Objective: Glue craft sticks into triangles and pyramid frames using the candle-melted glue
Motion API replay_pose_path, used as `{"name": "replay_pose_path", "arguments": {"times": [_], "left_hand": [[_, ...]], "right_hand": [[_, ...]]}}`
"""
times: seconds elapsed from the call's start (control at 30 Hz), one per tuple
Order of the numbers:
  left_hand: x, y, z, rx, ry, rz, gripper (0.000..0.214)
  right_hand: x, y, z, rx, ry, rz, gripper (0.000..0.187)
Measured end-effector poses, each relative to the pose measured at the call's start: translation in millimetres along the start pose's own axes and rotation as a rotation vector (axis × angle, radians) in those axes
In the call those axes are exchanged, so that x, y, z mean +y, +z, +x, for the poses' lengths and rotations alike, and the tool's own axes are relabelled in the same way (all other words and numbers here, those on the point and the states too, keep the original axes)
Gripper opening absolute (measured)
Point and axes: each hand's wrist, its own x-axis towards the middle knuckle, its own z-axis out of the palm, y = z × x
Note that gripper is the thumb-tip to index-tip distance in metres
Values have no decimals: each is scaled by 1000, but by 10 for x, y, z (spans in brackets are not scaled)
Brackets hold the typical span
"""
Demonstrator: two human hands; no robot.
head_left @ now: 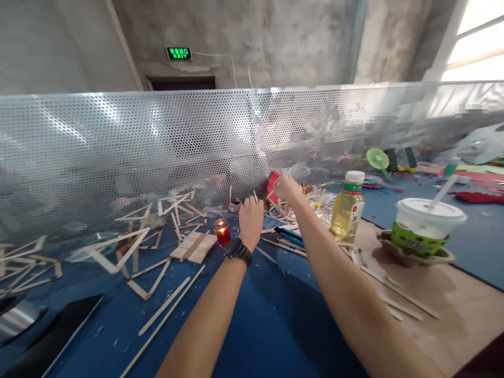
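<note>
Both my arms stretch far across the blue table point(268, 320). My left hand point(251, 218), a black watch on its wrist, is closed with a thin wooden stick poking up from the fingers. My right hand point(286, 189) reaches beyond it to the foot of the perforated metal screen point(157, 142). Its fingers are curled round a small stick beside a red object point(272, 185). A lit red candle point(222, 231) stands just left of my left wrist. Loose wooden sticks point(281, 245) and a blue-handled tool point(290, 234) lie under my right forearm.
Stick frames and triangles point(129, 247) are scattered at the left, with a small stick panel point(193, 247). At the right stand a bottle of yellow drink point(348, 206) and a lidded cup with a straw point(424, 224) on a brown board point(433, 310). A dark tablet point(59, 331) lies at the near left.
</note>
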Motion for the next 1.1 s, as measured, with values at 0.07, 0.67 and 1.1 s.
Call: {"name": "replay_pose_path", "arguments": {"times": [0.07, 0.67, 1.1], "left_hand": [[-15, 86, 55, 4, -9, 30, 29], [-145, 67, 58, 65, -13, 15, 27], [-195, -160, 154, 182, -100, -72, 21]], "right_hand": [[-31, -34, 13, 16, 5, 1, 33], [-214, -259, -70, 212, 37, 114, 37], [-176, -279, -83, 103, 81, 90, 35]]}}
